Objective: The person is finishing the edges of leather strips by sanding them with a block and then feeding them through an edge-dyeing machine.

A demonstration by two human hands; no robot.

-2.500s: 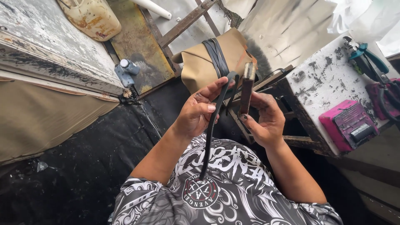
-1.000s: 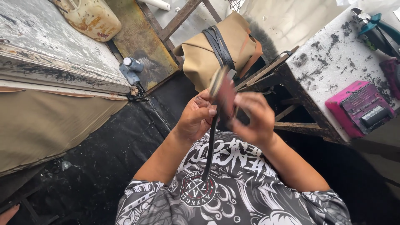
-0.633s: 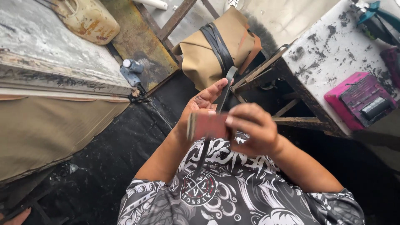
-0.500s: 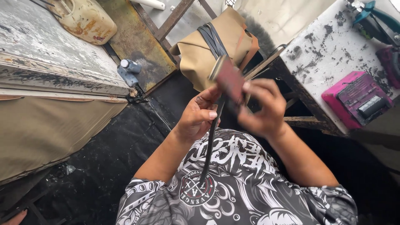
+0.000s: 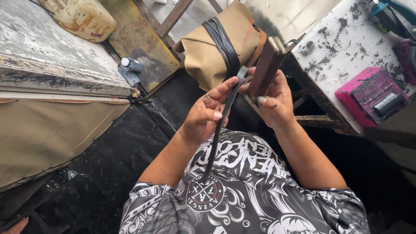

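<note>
My left hand (image 5: 208, 113) pinches a long black strap (image 5: 216, 138) near its upper end; the strap hangs down over my patterned shirt. My right hand (image 5: 272, 99) grips a flat brown rectangular block (image 5: 265, 69), held upright on edge just right of the strap's top. The two hands are close together, fingers almost touching. Beyond them sits a tan leather bundle (image 5: 216, 47) wrapped with black straps.
A white stained worktable (image 5: 342, 47) at right carries a pink box (image 5: 372, 95) and scissors with teal handles (image 5: 390, 13). A weathered board (image 5: 52, 60) and a tan sheet (image 5: 47, 134) lie at left, with a cream jug (image 5: 82, 17) and a small grey bottle (image 5: 130, 69). The floor is black.
The brown block has swung down toward my chest and back up, and now stands upright higher in my right hand. The left hand has kept hold of the strap.
</note>
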